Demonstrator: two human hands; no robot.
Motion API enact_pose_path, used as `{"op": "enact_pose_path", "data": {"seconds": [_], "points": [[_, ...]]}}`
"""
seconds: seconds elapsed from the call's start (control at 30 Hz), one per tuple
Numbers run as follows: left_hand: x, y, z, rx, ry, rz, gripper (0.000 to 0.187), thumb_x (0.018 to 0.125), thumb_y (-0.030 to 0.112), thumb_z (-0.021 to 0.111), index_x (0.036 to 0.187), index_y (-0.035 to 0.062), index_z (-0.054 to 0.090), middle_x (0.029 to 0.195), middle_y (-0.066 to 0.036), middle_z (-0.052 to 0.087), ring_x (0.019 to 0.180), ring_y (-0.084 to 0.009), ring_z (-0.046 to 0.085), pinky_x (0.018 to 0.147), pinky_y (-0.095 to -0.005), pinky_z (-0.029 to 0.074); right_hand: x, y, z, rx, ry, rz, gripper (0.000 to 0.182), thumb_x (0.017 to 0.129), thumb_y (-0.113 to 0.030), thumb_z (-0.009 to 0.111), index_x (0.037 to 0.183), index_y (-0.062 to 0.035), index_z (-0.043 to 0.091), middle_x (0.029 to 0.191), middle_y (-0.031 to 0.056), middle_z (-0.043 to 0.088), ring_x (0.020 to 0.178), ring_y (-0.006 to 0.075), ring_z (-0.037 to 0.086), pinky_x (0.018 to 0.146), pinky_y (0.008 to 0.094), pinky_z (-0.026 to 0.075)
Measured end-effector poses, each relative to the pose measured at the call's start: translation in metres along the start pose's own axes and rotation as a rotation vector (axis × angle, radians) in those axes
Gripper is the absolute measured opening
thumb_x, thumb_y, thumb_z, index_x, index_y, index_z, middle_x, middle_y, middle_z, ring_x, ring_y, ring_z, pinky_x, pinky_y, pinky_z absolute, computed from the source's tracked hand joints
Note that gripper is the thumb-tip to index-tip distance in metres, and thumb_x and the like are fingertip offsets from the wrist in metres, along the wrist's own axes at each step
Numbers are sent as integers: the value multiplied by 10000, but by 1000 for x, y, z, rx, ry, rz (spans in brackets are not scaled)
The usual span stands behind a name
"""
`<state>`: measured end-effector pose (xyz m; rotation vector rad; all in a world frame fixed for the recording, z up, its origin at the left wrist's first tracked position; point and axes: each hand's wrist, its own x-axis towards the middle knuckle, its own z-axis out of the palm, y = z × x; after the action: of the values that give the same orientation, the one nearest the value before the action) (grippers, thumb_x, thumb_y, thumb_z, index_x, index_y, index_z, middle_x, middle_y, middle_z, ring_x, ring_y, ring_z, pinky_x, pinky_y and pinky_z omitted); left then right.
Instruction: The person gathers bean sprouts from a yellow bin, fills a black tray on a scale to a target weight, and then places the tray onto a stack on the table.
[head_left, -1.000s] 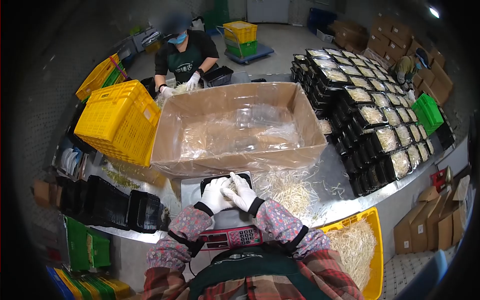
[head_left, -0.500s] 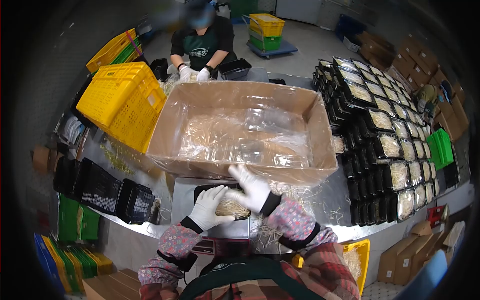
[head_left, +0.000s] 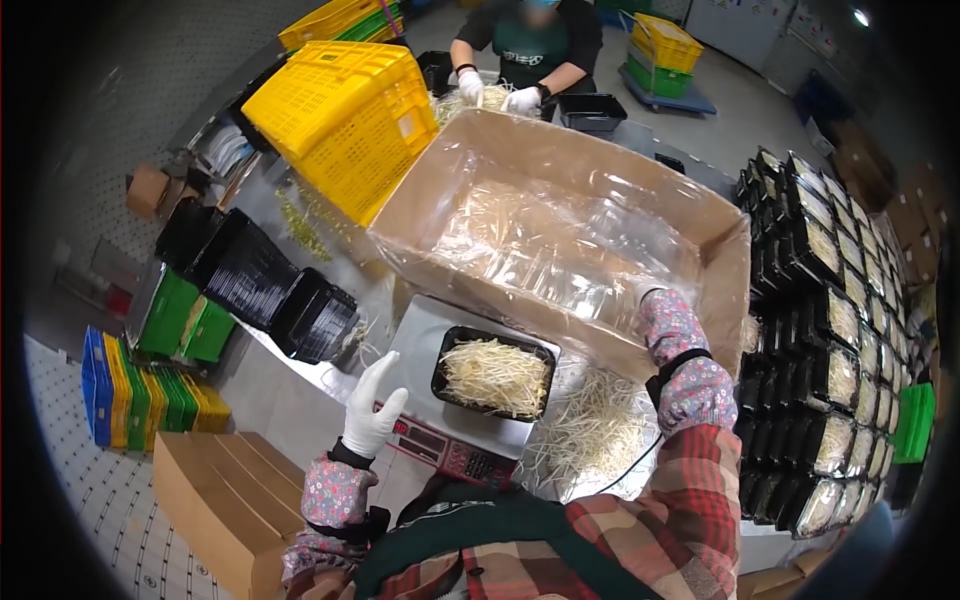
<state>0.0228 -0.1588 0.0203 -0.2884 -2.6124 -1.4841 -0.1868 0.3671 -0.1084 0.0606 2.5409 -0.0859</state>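
Note:
A black tray heaped with bean sprouts [head_left: 495,377] sits on a weighing scale [head_left: 418,340] whose red-edged display faces me. Left of that tray, my left hand [head_left: 370,412], in a white glove, is raised off it with thumb and fingers apart and nothing between them. My right arm stretches over the near right wall of a plastic-lined cardboard box [head_left: 590,155]. Little of my right hand [head_left: 652,292] shows there; its fingers are hidden against the clear lining. Loose bean sprouts [head_left: 595,430] lie in a pile right of the scale.
Stacked empty black trays [head_left: 255,270] stand at the left, near a tilted yellow crate [head_left: 345,120]. Filled, wrapped trays [head_left: 835,350] are piled high at the right. Across the table, a co-worker's gloved hands [head_left: 522,101] are among sprouts, beside a black tray [head_left: 590,112].
Both hands have left the sprout tray: my left hand moved left, my right hand went right to the cardboard box. The view has swung, and the tray now shows fully on the scale.

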Motion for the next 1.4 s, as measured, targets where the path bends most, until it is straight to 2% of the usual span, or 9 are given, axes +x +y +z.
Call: {"op": "enact_pose_path", "data": {"seconds": [0.27,0.37,0.57,1.0,1.07,1.13,1.2,1.27,1.4], "points": [[-15,-21,2,-110,0,-80,458,891,124,600,1314,-16,493,1281,-164,557,1195,-244,529,1020,-334,384,-67,-4,-19,106,293,50,365,747,-351,707,987,-76,711,942,190,682,940,308,653,834,388,499],[-6,-15,13,-31,-160,-28,564,943,131,513,1437,-26,291,1424,-189,420,1361,-261,346,1118,-362,254,-85,6,-9,146,477,81,269,745,-328,701,883,-100,737,905,171,685,895,306,658,810,391,507],[14,-29,68,339,-171,252,656,899,305,539,1421,-20,309,1399,-291,361,1342,-464,256,1104,-517,205,-157,-8,-11,234,840,113,226,816,-307,675,903,-100,698,835,170,681,820,322,660,756,411,511],[43,-38,75,563,-253,420,620,874,313,578,1394,29,393,1289,-257,497,1190,-437,442,1013,-496,328,-295,-137,-48,685,1345,-372,112,856,-69,662,964,-81,634,866,62,646,759,186,633,682,285,505],[58,-50,73,347,-203,393,580,903,300,566,1386,25,401,1357,-238,455,1229,-391,448,1020,-457,361,-308,-152,-49,621,1429,-425,144,811,-32,682,942,-76,645,861,73,642,757,209,632,676,299,509],[65,-19,55,-422,-232,273,505,979,283,481,1394,15,375,1376,-195,459,1230,-309,479,1000,-414,432,-320,-168,-52,461,1541,-538,187,776,-4,692,945,-73,655,864,84,643,768,241,634,673,311,514],[76,14,27,-1386,-504,-270,473,994,229,441,1399,2,346,1349,-227,470,1112,-302,564,832,-390,544,-335,-192,-55,253,1562,-642,290,713,-6,707,987,-96,673,827,74,648,770,266,640,662,340,521],[79,52,10,-1345,-529,-294,462,995,215,433,1392,-4,345,1295,-232,505,1019,-279,601,747,-366,561,-325,-210,-44,127,1537,-851,411,603,-49,705,1009,-104,678,831,66,664,754,266,646,629,364,523],[86,30,14,-1053,-431,-101,439,983,172,448,1367,-20,357,1096,-207,611,800,-218,656,624,-324,573,-334,-228,-26,55,1201,-915,382,743,-148,698,1113,-76,638,1033,120,638,987,301,599,851,389,479]]}}
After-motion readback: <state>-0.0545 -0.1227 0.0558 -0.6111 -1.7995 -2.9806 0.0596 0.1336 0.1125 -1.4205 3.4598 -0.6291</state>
